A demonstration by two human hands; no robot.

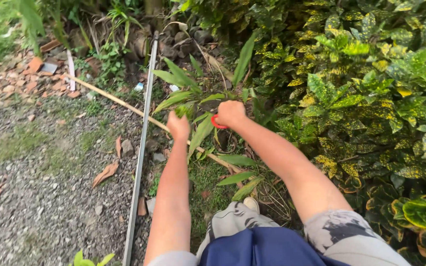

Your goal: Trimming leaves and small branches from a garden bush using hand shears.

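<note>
Red plastic handle loop of a cutting tool (216, 122) shows under the right hand (230, 113), which is closed around it just beside a long-leaved green plant (181, 81). The left hand (178, 125) is closed on leaves of that plant, near a thin grey metal rod (141, 143) lying on the gravel ground (40, 197).

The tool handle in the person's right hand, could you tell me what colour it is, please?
Red; the tool handle shows beside the right hand in the head view.
</note>
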